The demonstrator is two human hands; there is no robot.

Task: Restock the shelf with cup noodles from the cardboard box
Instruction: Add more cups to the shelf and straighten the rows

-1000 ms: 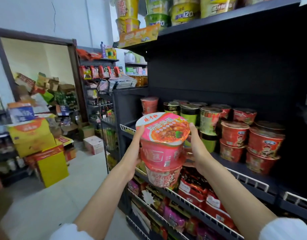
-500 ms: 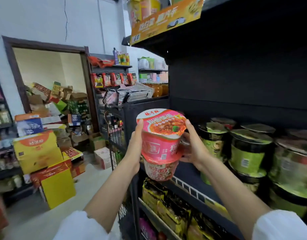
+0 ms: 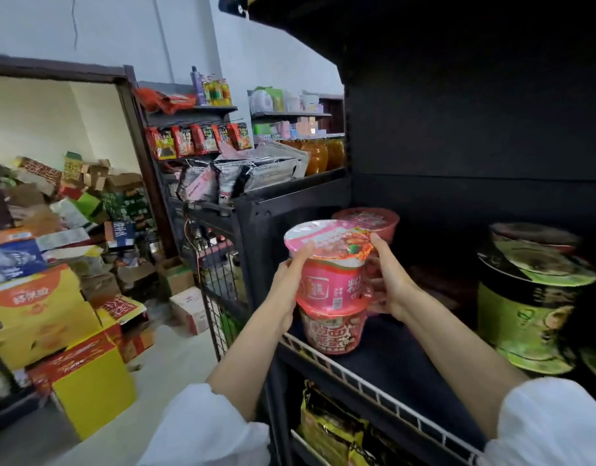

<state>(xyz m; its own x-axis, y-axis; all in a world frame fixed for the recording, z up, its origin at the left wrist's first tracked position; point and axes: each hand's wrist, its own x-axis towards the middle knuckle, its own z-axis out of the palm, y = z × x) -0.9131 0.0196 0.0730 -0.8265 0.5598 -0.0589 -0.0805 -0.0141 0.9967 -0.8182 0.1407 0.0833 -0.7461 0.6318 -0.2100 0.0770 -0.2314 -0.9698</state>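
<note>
Two stacked cup noodles fill the middle of the head view: a pink cup (image 3: 328, 277) on top of a red cup (image 3: 333, 329). My left hand (image 3: 291, 280) presses the stack's left side and my right hand (image 3: 389, 280) its right side. The red cup's base is at the front left of the black shelf (image 3: 390, 364), just behind the white wire rail; whether it touches the board I cannot tell. Another pink cup (image 3: 367, 220) stands behind the stack. Green cups (image 3: 528, 307) stand stacked on the shelf to the right.
Snack packets (image 3: 330, 428) fill the shelf below. A black wire rack (image 3: 219, 284) adjoins the shelf's left end. Yellow and red cartons (image 3: 44, 317) are piled on the floor at left, with more boxes in the doorway behind. No open cardboard box is near my hands.
My hands have carried the two-cup stack to the right and down, over the shelf's front left corner. The view has moved closer and lower, and the upper shelf has left the frame.
</note>
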